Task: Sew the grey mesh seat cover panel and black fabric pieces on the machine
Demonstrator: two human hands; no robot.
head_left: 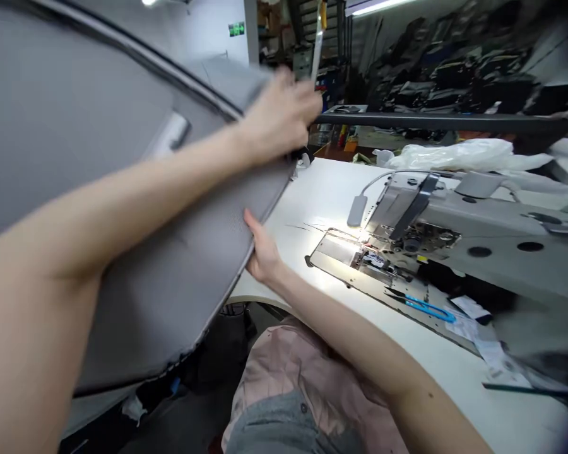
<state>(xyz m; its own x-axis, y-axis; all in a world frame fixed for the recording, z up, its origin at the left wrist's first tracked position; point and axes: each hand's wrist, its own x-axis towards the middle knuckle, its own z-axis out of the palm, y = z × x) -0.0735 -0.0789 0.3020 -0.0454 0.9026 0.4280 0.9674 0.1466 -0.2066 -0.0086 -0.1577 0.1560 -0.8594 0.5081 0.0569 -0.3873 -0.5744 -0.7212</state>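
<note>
A large grey fabric panel (203, 246) with dark edging fills the left side, tilted up in front of me. My right hand (264, 251) grips its lower right edge, the thumb lying on the grey face and the fingers hidden behind. Across the panel reaches my left arm, and my left hand (281, 116) is at the upper right corner. Motion smears its fingers, so whether they grasp the corner is unclear. A dark raised binding (142, 53) runs along the panel's upper part. Near my left forearm a pale tab (173, 131) shows on the grey face.
Right of the panel stands a sewing machine (483, 233), its lamp lighting the needle area, on a white table (307, 202). Blue-handled thread snips (428, 308) lie on the machine bed. White plastic sheeting (454, 154) is behind the machine. Dark goods (435, 82) are piled farther back.
</note>
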